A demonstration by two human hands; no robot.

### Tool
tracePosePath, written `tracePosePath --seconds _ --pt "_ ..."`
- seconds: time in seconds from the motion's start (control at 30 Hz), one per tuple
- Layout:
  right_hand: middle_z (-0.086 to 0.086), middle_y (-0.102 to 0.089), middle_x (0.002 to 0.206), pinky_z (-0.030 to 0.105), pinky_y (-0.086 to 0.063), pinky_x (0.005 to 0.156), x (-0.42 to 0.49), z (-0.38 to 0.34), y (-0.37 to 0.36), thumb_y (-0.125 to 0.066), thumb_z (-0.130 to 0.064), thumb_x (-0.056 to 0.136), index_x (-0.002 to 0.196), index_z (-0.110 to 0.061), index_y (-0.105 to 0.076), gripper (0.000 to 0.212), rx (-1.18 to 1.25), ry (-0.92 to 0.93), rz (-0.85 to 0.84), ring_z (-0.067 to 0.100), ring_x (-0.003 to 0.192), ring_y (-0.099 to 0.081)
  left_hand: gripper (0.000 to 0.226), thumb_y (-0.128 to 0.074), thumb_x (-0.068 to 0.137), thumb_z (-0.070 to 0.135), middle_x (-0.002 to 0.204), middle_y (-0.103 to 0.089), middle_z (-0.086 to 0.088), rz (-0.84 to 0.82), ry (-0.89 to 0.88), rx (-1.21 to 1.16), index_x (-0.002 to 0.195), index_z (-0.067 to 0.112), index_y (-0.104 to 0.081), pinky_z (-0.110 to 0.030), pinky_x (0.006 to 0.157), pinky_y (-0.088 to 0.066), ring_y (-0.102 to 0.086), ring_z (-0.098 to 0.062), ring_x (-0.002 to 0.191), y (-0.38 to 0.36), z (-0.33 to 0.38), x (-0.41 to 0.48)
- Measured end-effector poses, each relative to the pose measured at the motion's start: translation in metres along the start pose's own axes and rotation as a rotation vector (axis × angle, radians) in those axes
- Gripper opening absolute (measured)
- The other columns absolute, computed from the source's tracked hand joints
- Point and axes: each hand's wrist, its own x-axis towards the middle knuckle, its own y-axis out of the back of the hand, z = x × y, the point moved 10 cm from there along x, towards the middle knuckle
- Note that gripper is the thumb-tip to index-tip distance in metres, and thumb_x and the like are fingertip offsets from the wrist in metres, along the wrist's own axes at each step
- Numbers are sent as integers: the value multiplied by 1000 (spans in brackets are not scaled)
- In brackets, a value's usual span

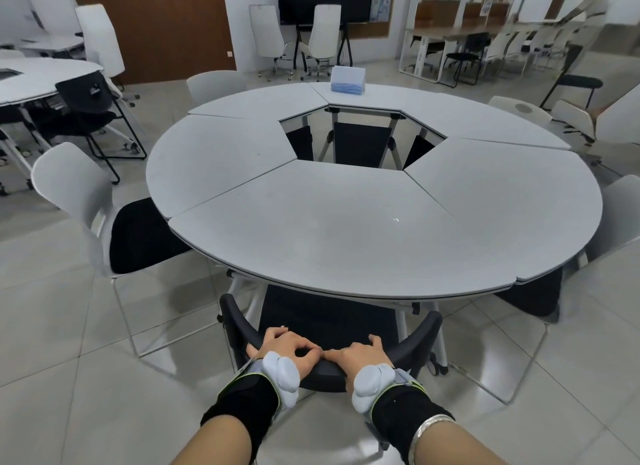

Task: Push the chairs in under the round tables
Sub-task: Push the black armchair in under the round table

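A black chair [419,336] with a curved backrest stands at the near edge of the round grey table [329,229], its seat partly under the tabletop. My left hand [287,348] and my right hand [356,355] both grip the top of its backrest, side by side, thumbs nearly touching. A white chair with a black seat [69,190] stands at the table's left, its seat partly under the edge. Another white chair [620,215] sits at the right edge. Further white chairs [214,83] stand around the far side.
A blue-and-white box [347,80] rests on the far part of the table. A second round table [38,76] with a black chair [86,107] is at the left. A person [588,10] stands at the far right by desks. Office chairs [323,34] stand at the back wall.
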Motion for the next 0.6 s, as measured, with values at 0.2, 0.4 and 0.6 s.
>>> tracePosePath --seconds 0.2,0.4,0.6 --pt "9 -59 131 53 -10 115 11 7 8 -38 -20 100 148 -34 -29 51 9 10 2 29 129 -46 26 -47 89 51 114 -61 19 -9 -13 -17 100 43 -70 -55 112 -13 -28 -5 134 3 6 15" --pt "11 -56 134 56 -9 114 22 17 14 -39 -20 100 149 -34 -28 52 7 10 -35 30 130 -43 28 -46 90 51 111 -62 18 -6 -14 5 100 41 -70 -52 112 -17 -29 -5 133 7 12 27" --pt "11 -58 130 54 -15 112 35 22 17 -41 -18 98 147 -33 -31 52 15 15 -15 30 126 -47 27 -46 89 49 114 -61 19 -28 -11 0 105 45 -67 -52 113 -16 -28 -5 134 12 16 40"
